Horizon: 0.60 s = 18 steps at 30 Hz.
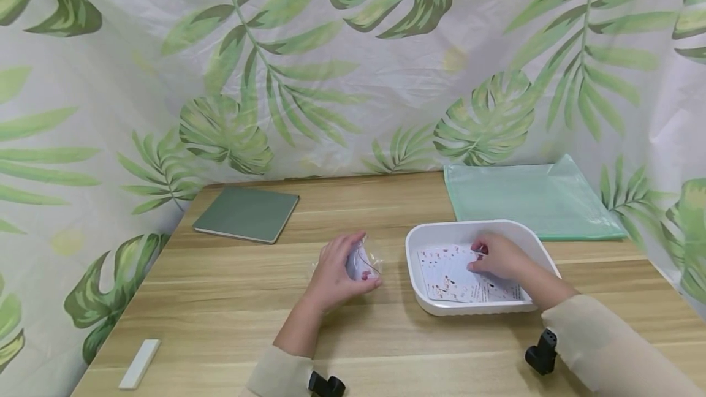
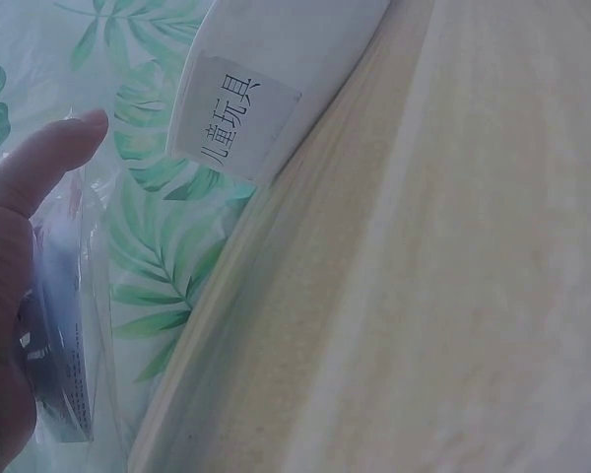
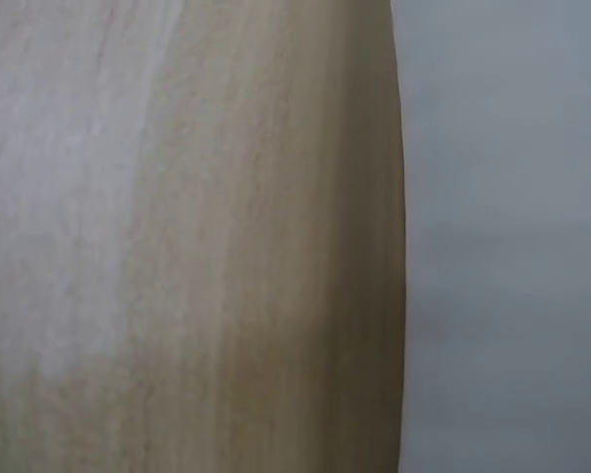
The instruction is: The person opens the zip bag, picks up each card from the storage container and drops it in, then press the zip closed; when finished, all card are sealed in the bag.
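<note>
Leaf-printed sheeting (image 1: 386,78) hangs behind a wood-grain desk (image 1: 220,299). At the near left lies a white bar (image 1: 140,364); farther back, a green notebook (image 1: 246,214). Next, the left hand (image 1: 332,271) curls its fingers round a clear plastic packet (image 1: 360,261), just beside a white tub (image 1: 474,309) whose side bears a label (image 2: 238,118). Inside the tub lies a printed sheet (image 1: 449,271), the right hand (image 1: 501,256) over it, fingers bent; whether they pinch it cannot be told. Behind, to the right, rests a pale green pouch (image 1: 513,195).

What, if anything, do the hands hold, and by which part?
The left hand holds the clear packet by opposite edges. Whether the right hand grips the printed sheet cannot be told.
</note>
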{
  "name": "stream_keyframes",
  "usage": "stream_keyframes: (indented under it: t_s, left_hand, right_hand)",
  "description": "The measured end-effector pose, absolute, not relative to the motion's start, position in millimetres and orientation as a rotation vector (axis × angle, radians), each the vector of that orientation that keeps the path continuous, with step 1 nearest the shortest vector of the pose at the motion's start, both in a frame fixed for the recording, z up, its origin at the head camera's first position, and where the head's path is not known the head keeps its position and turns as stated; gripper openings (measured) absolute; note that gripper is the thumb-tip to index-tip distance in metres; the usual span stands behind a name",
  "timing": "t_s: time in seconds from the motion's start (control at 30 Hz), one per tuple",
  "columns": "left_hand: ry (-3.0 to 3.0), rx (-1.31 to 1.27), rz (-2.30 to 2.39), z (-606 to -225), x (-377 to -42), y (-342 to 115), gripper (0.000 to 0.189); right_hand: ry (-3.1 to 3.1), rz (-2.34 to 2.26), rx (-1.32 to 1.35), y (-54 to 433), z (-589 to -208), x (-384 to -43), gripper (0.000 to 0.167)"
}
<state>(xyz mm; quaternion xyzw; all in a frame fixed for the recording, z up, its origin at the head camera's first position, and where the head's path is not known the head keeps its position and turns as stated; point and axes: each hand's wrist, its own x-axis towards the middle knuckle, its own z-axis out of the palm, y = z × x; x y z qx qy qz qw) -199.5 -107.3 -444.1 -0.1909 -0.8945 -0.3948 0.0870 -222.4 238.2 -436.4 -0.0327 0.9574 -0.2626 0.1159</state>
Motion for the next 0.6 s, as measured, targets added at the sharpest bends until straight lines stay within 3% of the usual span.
stream_keyframes:
  t_s: [0.33,0.6]
  left_hand:
    - [-2.668,-0.552,-1.188,-445,-198,-108,0.089]
    - [-2.652,-0.580,-1.165,-444,-198,-108,0.090]
  right_hand:
    - [2.728,-0.979,-0.039,244,-425,-221,0.021]
    - [2.680,-1.133,-0.006,247,-390,-210,0.039]
